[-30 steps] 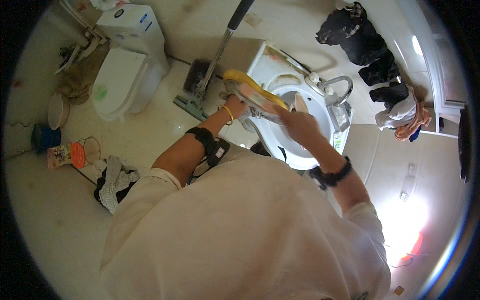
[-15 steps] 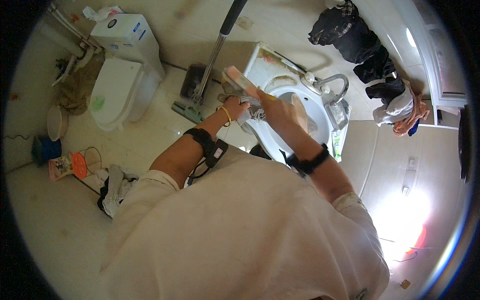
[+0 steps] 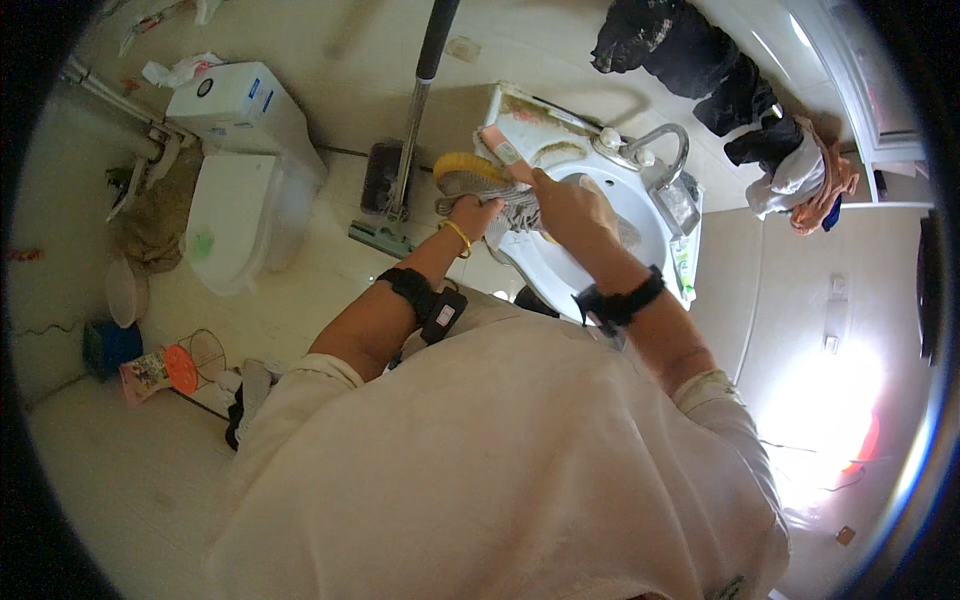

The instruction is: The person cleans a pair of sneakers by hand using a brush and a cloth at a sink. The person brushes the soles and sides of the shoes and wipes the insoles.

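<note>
Shoe [image 3: 468, 184] held at white bathroom sink [image 3: 555, 274].

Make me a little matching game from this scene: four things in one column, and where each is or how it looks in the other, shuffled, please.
1. Shoe with a yellow sole
2. Pinkish brush
3. Toilet lid
4. Faucet

A. Down, with a green mark on it
B. Held in the right hand
C. Curved and silvery
D. Held in the left hand

Pairs: 1-D, 2-B, 3-A, 4-C
</note>
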Available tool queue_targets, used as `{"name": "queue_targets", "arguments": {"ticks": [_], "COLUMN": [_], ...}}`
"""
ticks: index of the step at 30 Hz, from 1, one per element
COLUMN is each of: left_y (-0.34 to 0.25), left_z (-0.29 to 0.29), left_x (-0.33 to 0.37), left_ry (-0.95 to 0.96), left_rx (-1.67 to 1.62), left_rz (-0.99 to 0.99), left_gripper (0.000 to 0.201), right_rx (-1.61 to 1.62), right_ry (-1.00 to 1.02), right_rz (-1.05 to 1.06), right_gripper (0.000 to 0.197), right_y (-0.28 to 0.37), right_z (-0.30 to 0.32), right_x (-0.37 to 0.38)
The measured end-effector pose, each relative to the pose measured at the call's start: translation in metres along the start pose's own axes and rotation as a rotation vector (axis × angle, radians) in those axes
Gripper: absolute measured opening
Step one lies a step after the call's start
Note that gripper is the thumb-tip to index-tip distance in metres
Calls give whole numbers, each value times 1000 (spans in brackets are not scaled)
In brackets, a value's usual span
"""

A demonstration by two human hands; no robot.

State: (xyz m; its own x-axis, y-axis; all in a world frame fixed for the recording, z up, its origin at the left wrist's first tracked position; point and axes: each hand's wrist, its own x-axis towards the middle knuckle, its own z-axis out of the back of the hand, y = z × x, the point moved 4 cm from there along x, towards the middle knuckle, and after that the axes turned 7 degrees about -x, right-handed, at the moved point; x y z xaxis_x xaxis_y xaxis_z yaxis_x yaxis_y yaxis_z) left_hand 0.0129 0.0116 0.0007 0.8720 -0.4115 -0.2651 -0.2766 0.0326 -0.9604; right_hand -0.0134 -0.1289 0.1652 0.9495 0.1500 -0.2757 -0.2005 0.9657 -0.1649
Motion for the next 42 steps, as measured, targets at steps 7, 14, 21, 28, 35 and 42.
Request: {"name": "queue_targets", "arguments": {"ticks": [7, 14, 21, 28, 35, 42], "left_y": [-8, 2, -19, -66, -87, -59], "left_z": [3, -2, -8, -10, -6, -14], "left_x": [-3, 9, 19, 31, 43, 62], "left_ry": [-71, -152, -304, -378, 16, -57], "left_rx": [76, -189, -68, -883, 690, 806], "left_rz": [83, 164, 275, 544, 131, 149], "left_gripper": [40, 38, 49, 48, 56, 42], "right_rx": [16, -176, 205, 538, 815, 293], "right_ry": [99, -88, -160, -175, -241, -64], "right_rz": [-118, -68, -298, -320, -75, -305], "right_gripper": [41, 41, 36, 36, 35, 41], "right_y": [-17, -17, -72, -88, -32, -60], "right_z": [-2, 0, -36, -38, -56, -122], "right_x": [-62, -11, -32, -20, -51, 10]}}
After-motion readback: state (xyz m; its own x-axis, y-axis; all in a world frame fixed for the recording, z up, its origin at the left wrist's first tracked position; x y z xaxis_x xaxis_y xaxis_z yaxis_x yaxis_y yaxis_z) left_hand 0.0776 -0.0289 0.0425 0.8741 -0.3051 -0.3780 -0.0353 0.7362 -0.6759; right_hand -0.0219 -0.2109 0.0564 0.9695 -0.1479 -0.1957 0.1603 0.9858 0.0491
